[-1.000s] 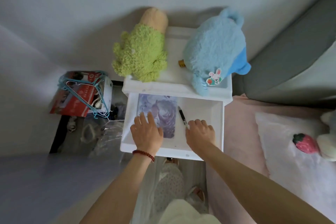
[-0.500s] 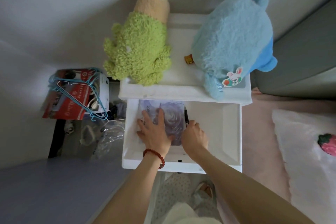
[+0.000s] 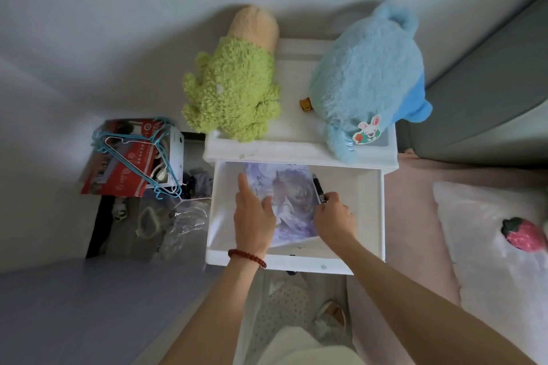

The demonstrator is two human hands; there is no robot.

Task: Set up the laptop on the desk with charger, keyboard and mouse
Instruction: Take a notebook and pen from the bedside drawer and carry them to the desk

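Room: white bedside cabinet (image 3: 299, 151) against grey wall, drawer (image 3: 369, 216) pulled out.
Drawer: purple print (image 3: 292, 195), black pen (image 3: 318, 188).
Left hand (image 3: 255, 216): fingers flat on print.
Right hand (image 3: 333, 218): curled at print's edge.
Laptop: unseen.

Dim soft daylight, faint shadows, edges bowed, possibly slight blur

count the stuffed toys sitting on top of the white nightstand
2. The green plush lies on the left side of the nightstand top; the blue plush sits on the right. Any smaller toy behind them would be hidden.
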